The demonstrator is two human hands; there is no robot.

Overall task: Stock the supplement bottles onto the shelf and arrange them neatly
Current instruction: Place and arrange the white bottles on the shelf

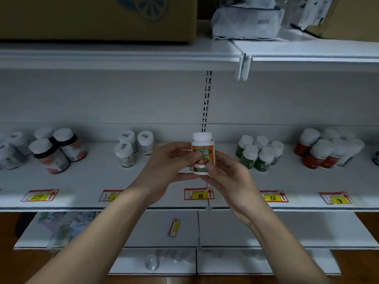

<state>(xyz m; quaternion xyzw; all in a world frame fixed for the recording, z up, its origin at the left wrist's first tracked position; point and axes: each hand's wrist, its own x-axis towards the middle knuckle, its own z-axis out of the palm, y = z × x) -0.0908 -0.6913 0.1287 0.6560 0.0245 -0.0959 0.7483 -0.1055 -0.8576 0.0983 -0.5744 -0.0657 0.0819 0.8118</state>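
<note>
An upright supplement bottle (203,149) with a white cap and an orange and green label is held in front of the middle shelf (164,181), above the price tag marked 88 (198,194). My left hand (170,162) grips its left side, thumb on the label. From the right, my right hand (227,173) holds its lower part with curled fingers. On the shelf stand groups of white-capped bottles: dark ones with peach labels (55,149), white ones (133,147), green ones (259,153) and orange-red ones (324,149).
A cardboard box (98,17) and plastic-wrapped packs (246,21) sit on the top shelf. Price tags line the middle shelf's front edge. Lower shelves hold flat packets (59,228), a loose tag (174,227) and a clear round item (151,262).
</note>
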